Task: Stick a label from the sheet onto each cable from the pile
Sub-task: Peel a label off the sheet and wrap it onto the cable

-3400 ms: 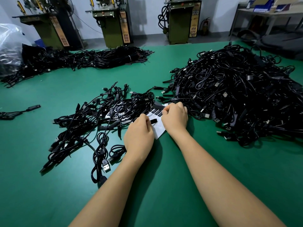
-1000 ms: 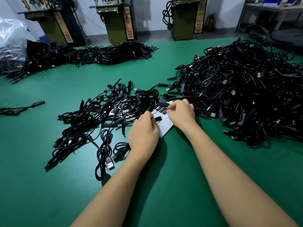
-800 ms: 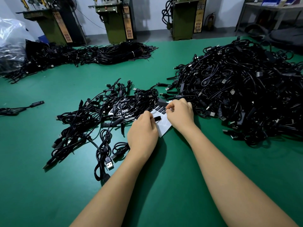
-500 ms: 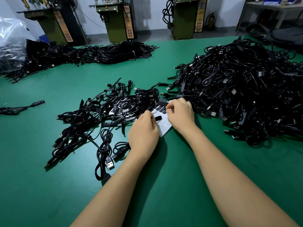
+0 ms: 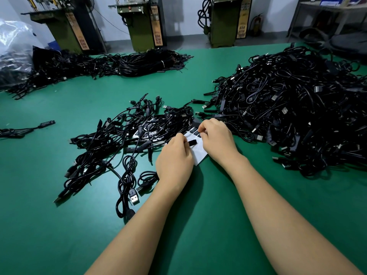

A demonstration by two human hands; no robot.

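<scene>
On the green table (image 5: 198, 225), just ahead of me, both my hands meet over one white label sheet (image 5: 198, 153). My left hand (image 5: 174, 161) is curled and pinches a short black cable end (image 5: 191, 142) that pokes out over the sheet. My right hand (image 5: 216, 139) is curled too, fingertips pinched at the sheet's far edge beside the dark labels (image 5: 195, 132); whether a label is between them I cannot tell, they are too small.

I count three cable heaps: a big pile (image 5: 294, 108) to the right, touching my right hand's far side; a smaller loose spread (image 5: 123, 143) to the left of the sheet, with more label sheets showing among its cables; and a long heap (image 5: 99, 66) at the far edge. One lone cable (image 5: 25, 129) lies well apart at the left. Beyond the table stand three green machines (image 5: 139, 22), and a clear plastic bag (image 5: 14, 46) sits at far left.
</scene>
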